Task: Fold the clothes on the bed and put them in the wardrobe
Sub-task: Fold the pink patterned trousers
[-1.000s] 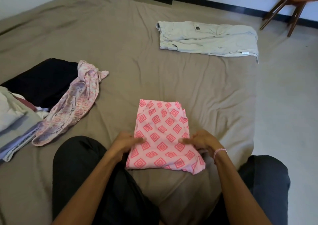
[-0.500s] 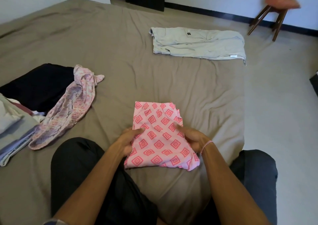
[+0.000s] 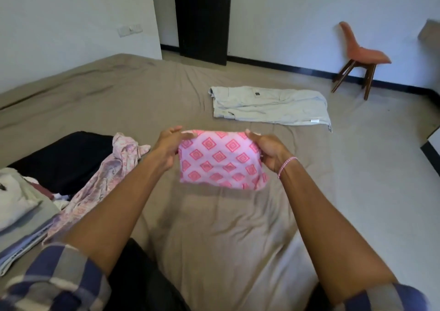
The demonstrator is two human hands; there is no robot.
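Underneath, rumpled taupe bed, white walls.

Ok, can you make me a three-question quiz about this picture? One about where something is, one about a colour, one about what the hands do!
1. Where does the pale grey garment lie?
A on the bed
B on the chair
C on the floor

2. What colour are the diamonds on the folded cloth?
A blue
B pink
C green

3. How is the folded cloth right now?
A lying flat, untouched
B rolled into a ball
C held up at both ends

Answers:
1 A, it is spread on the bed's far part.
2 B, pink diamonds on paler pink.
3 C, the left hand and right hand each grip a top corner.
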